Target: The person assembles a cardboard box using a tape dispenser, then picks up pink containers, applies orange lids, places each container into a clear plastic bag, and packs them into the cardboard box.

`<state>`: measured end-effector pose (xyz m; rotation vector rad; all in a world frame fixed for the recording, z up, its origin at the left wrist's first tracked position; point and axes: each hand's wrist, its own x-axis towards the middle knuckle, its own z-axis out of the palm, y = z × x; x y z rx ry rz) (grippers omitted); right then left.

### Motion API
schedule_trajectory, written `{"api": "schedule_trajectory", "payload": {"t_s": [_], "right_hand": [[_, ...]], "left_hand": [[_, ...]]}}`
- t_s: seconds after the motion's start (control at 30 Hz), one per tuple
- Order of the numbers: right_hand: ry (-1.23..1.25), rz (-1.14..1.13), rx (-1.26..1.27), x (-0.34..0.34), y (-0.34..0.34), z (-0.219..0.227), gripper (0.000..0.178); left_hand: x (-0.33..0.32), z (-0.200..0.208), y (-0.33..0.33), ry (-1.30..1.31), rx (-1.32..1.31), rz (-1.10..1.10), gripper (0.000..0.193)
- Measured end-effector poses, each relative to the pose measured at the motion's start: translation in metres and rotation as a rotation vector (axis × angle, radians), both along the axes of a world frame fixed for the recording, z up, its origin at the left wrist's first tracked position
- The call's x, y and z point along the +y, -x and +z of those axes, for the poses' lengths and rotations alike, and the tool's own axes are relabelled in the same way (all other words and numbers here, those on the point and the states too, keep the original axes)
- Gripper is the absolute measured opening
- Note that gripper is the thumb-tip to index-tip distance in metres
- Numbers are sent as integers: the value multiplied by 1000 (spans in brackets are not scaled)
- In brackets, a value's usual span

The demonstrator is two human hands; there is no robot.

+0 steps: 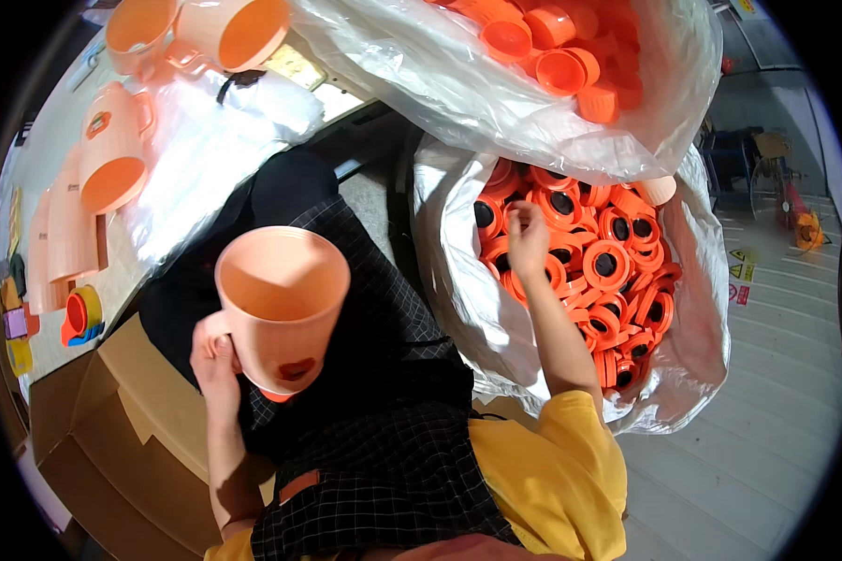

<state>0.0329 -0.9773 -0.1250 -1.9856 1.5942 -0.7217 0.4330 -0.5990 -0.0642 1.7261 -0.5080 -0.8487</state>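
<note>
A tall peach plastic pitcher (295, 323) with a small dark red emblem is in my left hand (217, 369), its fingers closed round the handle. Its wide mouth faces up, and an orange edge shows at its underside. Over to the right, my right hand (529, 238) reaches over a white sack (449, 252) full of orange lids (608, 265) with black centres. Its fingers are bent and somewhat apart among the lids. I see no lid held in them, though their tips are partly hidden.
Above, a translucent bag (496, 117) holds orange caps (559, 70). Several peach pitchers (112, 150) lie on the table at left, beside clear plastic wrap (206, 150) and small coloured cups (82, 313). An open cardboard box (112, 449) stands at lower left.
</note>
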Motion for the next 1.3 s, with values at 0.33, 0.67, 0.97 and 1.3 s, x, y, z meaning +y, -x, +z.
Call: {"api": "schedule_trajectory", "payload": {"t_s": [0.33, 0.67, 0.97, 1.3], "right_hand": [[155, 255, 935, -54, 61, -34, 49], [-587, 144, -624, 69, -166, -1, 38], [34, 558, -217, 133, -170, 27, 48], [160, 1329, -369, 97, -223, 144, 60]], "left_hand": [[-61, 67, 15, 13, -205, -277, 43], [-40, 61, 7, 50, -110, -153, 40], [-21, 60, 10, 92, -246, -123, 35], [-20, 56, 14, 160, -191, -185, 34]]}}
